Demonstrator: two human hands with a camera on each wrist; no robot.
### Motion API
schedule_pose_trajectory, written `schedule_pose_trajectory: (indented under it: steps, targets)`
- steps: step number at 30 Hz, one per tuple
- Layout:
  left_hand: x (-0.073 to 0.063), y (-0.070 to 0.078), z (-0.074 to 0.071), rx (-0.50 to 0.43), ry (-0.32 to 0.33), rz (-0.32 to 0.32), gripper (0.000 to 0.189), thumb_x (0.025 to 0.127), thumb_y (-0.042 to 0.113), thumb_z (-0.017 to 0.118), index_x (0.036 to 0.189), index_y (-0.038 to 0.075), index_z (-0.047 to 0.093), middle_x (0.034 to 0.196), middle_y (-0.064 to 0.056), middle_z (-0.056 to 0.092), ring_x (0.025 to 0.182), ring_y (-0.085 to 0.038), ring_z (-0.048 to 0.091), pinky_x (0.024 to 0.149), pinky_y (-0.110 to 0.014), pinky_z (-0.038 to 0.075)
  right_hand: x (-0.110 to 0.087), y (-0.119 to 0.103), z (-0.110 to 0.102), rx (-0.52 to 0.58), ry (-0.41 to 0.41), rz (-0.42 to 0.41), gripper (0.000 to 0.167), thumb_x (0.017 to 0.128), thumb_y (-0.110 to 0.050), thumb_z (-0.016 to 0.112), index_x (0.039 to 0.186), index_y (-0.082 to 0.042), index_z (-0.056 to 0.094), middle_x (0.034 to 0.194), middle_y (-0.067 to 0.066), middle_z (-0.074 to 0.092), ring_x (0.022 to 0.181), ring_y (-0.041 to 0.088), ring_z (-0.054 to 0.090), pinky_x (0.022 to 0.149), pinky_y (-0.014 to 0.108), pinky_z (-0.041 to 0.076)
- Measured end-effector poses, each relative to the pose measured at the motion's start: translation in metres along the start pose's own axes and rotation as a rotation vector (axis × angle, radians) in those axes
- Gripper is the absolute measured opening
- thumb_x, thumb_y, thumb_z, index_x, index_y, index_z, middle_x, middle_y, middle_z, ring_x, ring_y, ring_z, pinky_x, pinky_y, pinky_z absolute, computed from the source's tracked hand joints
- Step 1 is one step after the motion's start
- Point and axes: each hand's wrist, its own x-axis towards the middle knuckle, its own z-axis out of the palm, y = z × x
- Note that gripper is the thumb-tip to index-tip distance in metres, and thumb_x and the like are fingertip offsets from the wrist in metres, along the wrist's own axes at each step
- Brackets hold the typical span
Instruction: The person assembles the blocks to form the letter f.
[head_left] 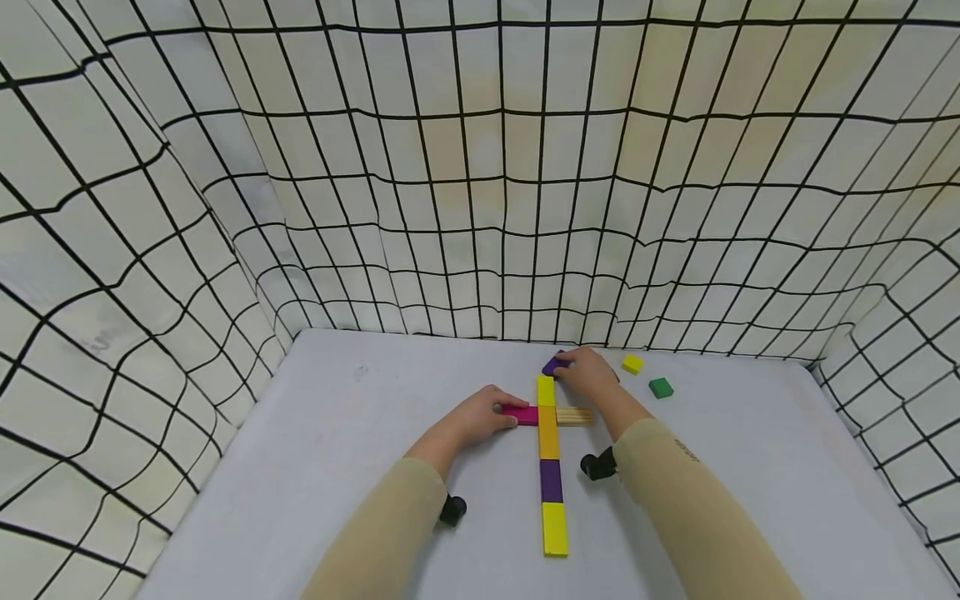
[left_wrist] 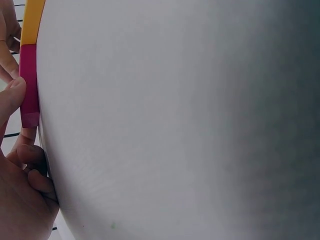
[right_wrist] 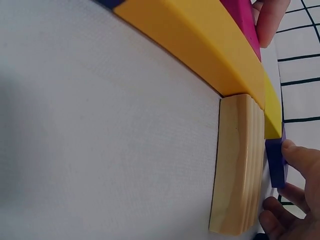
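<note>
My left hand pinches a magenta block between thumb and fingers, its inner end against an orange block. My right hand holds a dark purple block at the far end of the row, right by the end of a yellow block. The row runs toward me from that yellow block through the orange one, a flat purple block and another yellow block. Opposite the magenta block, a ridged bare-wood block lies with one end against the row.
A small yellow block and a green block lie to the right of my right hand on the white table. Black netting rises along the back and both sides. Each wrist carries a small black camera.
</note>
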Motion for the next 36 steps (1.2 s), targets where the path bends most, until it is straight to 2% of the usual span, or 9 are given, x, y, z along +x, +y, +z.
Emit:
schedule_pose_trajectory:
  steps: [6,23,36]
  targets:
    - [-0.0004,0.0013,-0.0007,0.000,0.000,-0.005,0.029,0.095,0.026,0.067,0.123,0.032,0.071,0.124,-0.001,0.056,0.118,-0.025,0.050,0.107,-0.047,0.039,-0.0009,-0.0011,0.0019,0.004,-0.003,-0.012,0.043,0.100,-0.030,0.059,0.141,-0.019,0.057,0.145,0.019,0.048,0.135,0.040,0.042,0.111,0.054,0.034]
    - [-0.0009,0.0026,-0.0012,0.007,0.000,0.001,0.030,0.095,0.025,0.068,0.124,0.032,0.071,0.123,-0.002,0.056,0.117,-0.025,0.050,0.107,-0.047,0.039,-0.0055,-0.0071,0.0011,-0.016,-0.033,0.028,0.042,0.101,-0.033,0.057,0.143,-0.028,0.055,0.148,0.015,0.046,0.136,0.042,0.039,0.109,0.059,0.034]
    - [0.0005,-0.0002,-0.0002,0.008,-0.001,-0.007,0.030,0.095,0.026,0.068,0.125,0.032,0.070,0.125,-0.003,0.056,0.120,-0.027,0.050,0.108,-0.049,0.039,-0.0064,-0.0061,0.0003,-0.060,-0.032,-0.010,0.044,0.102,-0.033,0.055,0.145,-0.027,0.052,0.149,0.018,0.043,0.135,0.042,0.039,0.108,0.059,0.035]
